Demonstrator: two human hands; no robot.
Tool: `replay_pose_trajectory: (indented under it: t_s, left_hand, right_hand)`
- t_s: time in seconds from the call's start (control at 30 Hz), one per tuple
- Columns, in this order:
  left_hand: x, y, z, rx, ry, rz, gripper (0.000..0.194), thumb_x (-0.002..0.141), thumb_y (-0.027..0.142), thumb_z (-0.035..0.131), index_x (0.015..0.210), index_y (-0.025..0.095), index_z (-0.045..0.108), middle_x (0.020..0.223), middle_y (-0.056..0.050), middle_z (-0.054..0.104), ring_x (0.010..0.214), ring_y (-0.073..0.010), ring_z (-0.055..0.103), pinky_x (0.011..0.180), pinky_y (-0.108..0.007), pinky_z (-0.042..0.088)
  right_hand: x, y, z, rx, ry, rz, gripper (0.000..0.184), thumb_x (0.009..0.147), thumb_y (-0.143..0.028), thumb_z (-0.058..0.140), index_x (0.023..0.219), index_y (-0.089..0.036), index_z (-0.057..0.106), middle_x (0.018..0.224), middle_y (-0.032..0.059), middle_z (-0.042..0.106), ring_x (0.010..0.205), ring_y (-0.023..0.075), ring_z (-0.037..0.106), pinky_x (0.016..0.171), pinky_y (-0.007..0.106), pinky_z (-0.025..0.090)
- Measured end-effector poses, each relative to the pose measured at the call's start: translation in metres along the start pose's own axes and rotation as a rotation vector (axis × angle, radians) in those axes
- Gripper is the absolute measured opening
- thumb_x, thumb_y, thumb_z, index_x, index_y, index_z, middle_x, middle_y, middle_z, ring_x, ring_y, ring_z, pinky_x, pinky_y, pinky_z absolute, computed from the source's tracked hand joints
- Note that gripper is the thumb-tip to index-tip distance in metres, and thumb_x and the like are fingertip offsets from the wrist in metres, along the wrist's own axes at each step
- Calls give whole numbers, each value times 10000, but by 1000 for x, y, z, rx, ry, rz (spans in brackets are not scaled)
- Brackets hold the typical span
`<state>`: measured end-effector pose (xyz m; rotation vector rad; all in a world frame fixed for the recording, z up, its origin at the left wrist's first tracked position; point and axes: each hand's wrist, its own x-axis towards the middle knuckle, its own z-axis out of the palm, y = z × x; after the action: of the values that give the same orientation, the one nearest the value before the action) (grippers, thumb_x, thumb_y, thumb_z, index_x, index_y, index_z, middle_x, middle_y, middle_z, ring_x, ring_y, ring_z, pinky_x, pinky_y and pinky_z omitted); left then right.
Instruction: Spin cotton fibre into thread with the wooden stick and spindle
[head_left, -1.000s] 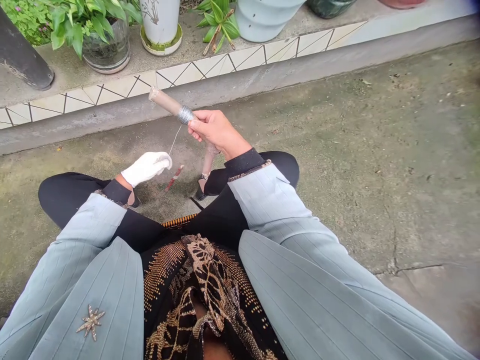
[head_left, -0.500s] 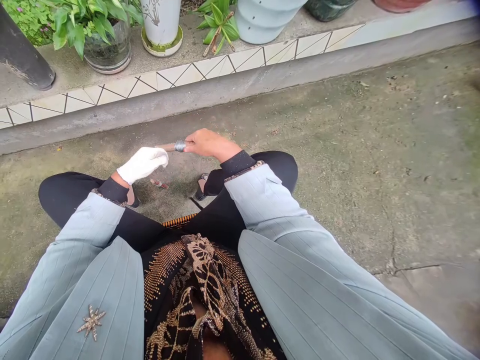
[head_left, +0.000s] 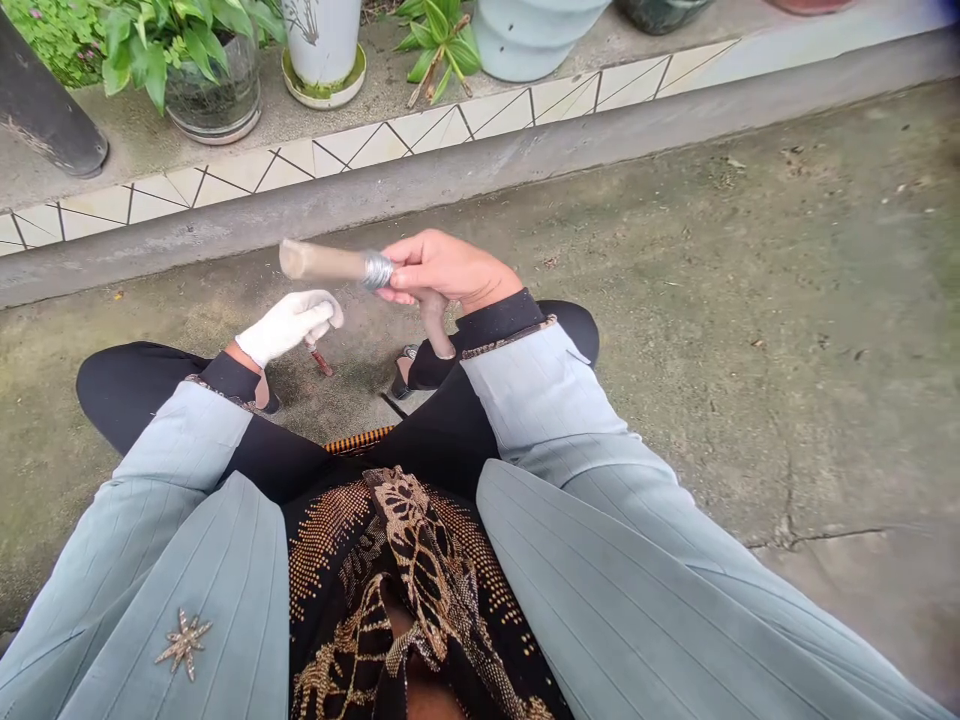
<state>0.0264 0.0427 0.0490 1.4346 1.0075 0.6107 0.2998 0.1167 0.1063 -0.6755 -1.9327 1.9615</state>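
My right hand grips a wooden spindle around its middle, just past a band of silvery wound thread. The spindle lies nearly level, its long end pointing left and its lower end showing beneath my palm. My left hand wears a white glove, its fingers curled, and stays close below the spindle. Whatever the glove may hold is hidden. A small reddish stick lies on the ground just under the glove, partly covered by it. No thread shows between my hands.
Stained concrete ground spreads around my knees in black trousers. Ahead runs a grey kerb below a tiled ledge holding potted plants and white pots. A dark post stands at the far left.
My right hand has moved up and slightly right, with the spindle showing longer and its lower end visible again. The thin thread seen a second ago no longer shows. The gloved hand has barely moved.
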Motion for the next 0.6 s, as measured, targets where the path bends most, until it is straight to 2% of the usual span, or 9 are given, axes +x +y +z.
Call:
replay_pose_trajectory:
  t_s: [0.1,0.17,0.27,0.4,0.5,0.6]
  left_hand:
    - [0,-1,5,-88,1,-8,450,941,605,700,891,158,697,639,8,565,489,-76,366,490,-238,290]
    - [-1,5,8,-92,6,-6,429,916,575,731,869,151,688,717,-28,647,497,-63,352,485,-240,261]
    - [-2,17,13,-68,-22,-8,395,890,532,734,830,147,674,784,-65,705,526,-65,382,497,-238,282]
    - [-4,21,17,-24,-66,19,357,875,498,718,807,150,674,750,-57,692,532,-73,401,511,-233,313]
    - [-5,15,17,2,-80,42,334,878,477,693,814,150,686,767,-59,698,538,-77,413,527,-237,338]
    - [-5,11,12,77,-84,62,310,892,449,643,813,154,692,764,-48,692,560,-93,451,561,-246,371]
  right_hand:
    - [0,1,-5,17,325,-13,566,881,-704,812,801,-178,617,710,-2,596,605,91,485,549,242,396]
    - [4,3,-3,3,413,39,523,908,-646,814,775,-189,597,694,1,586,600,97,484,538,239,401]
    - [12,5,1,-10,455,102,517,915,-633,811,761,-199,577,681,4,592,597,102,482,533,235,408]
    - [17,5,6,-42,469,160,522,889,-647,823,779,-208,564,647,-1,586,593,110,480,528,234,402]
    - [20,5,8,-117,451,219,456,901,-575,816,790,-207,571,638,-5,573,601,116,482,565,248,411]
    - [24,8,10,-308,434,308,338,950,-450,762,802,-189,607,669,5,578,638,131,496,623,275,403]
